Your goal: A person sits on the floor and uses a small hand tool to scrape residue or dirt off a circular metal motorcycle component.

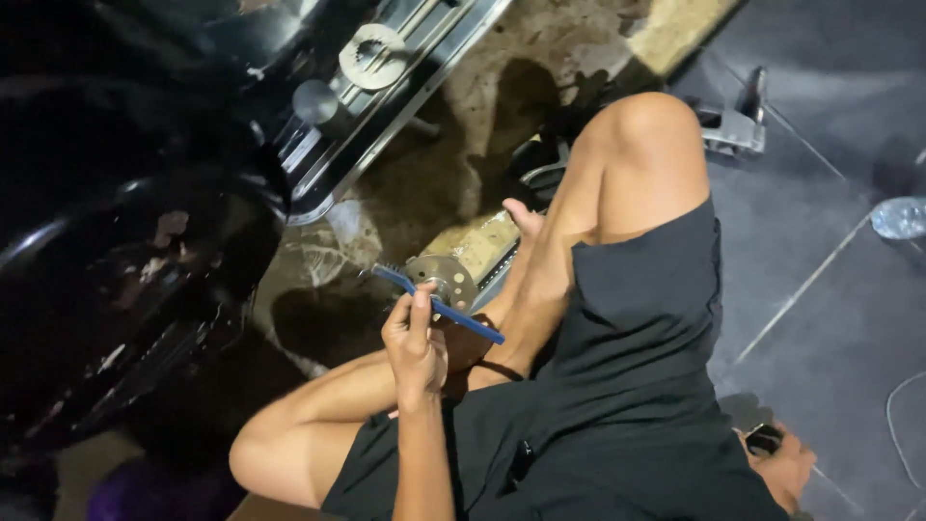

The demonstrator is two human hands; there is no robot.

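A: Panel, head view. Our left hand is closed around the handle of a blue brush; fingers wrap the shaft near its middle, thumb laid along the top. The bristle end projects up and away from the grip, the bare handle end runs down toward our shin.

B: And what sits behind the grip?

A: A round metal disc part, just beyond our knuckles, at the end of a pale block on the dirty floor. The brush handle crosses in front of the disc (whether it touches the metal we cannot tell; the bristles stand just off its edge).

B: Our right hand?

A: Our right hand lies far from the grip, low beside our hip, curled on a small dark object. It appears closed on it, though most of the object is hidden.

B: How far along do we judge the brushing?

A: Under way, we judge. The disc shows bright metal on its face, while the floor about it is stained and wet-looking. Farther from the grip, a long metal rail carries a toothed ring and a plain round knob; those look untouched by the brush now. A black curved body fills the side beyond the bristles.
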